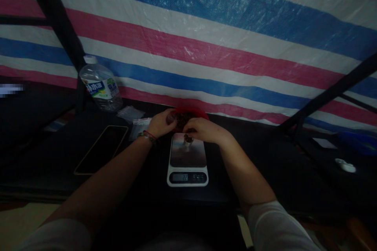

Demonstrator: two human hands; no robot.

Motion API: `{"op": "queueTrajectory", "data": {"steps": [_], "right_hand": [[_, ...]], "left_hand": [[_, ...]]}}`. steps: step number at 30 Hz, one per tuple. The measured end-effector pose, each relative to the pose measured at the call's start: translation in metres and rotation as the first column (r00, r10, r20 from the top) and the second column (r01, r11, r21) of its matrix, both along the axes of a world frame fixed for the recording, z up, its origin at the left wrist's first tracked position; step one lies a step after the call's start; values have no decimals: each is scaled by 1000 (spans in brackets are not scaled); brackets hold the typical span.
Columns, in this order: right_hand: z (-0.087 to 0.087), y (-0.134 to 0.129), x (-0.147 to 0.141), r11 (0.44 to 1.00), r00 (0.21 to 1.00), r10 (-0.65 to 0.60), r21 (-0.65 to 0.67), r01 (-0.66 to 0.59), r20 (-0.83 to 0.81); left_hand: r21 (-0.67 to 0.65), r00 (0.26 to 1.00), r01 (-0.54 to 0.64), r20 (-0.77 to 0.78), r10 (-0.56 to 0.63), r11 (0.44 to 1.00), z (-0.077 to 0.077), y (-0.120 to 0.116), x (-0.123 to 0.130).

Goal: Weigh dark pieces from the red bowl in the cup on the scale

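Note:
A red bowl point(203, 114) of small dark brown pieces point(183, 119) sits behind a white kitchen scale point(188, 157) with a metal plate. My left hand point(161, 124), a beaded bracelet at its wrist, is closed on the bowl's left side; its fingertips are partly in shadow. On the scale's plate stands a small cup point(187, 142) with brown pieces in it. My right hand point(203, 129) is over that cup, fingers pinched together at its top; what they hold is too small and dark to make out. The display point(180, 177) seems to read 22.
Left of the scale lie a phone point(101, 151) and clear plastic bags point(131, 113). A large clear bottle point(101, 84) stands behind them. A striped plastic sheet point(206, 47) hangs at the back, with black frame bars point(332, 90). A white earphone case point(345, 165) lies far right.

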State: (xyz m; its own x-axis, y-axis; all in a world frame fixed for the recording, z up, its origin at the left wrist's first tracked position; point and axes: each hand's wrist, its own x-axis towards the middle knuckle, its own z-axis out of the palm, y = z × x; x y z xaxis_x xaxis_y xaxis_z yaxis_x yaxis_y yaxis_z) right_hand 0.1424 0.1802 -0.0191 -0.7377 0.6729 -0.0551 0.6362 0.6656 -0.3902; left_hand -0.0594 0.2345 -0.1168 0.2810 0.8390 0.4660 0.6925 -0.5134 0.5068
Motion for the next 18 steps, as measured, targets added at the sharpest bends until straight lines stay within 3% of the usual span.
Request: {"op": "queueTrajectory", "data": {"steps": [7,18], "right_hand": [[-15,7,-8,998,996,-45,49,41,79],[-7,6,4,997,994,-82,2,82,72]], "left_hand": [[9,1000,7,6,-7,1000,-3,1,-1],[19,1000,4,-9,-3,1000,-3,2,-1]]}}
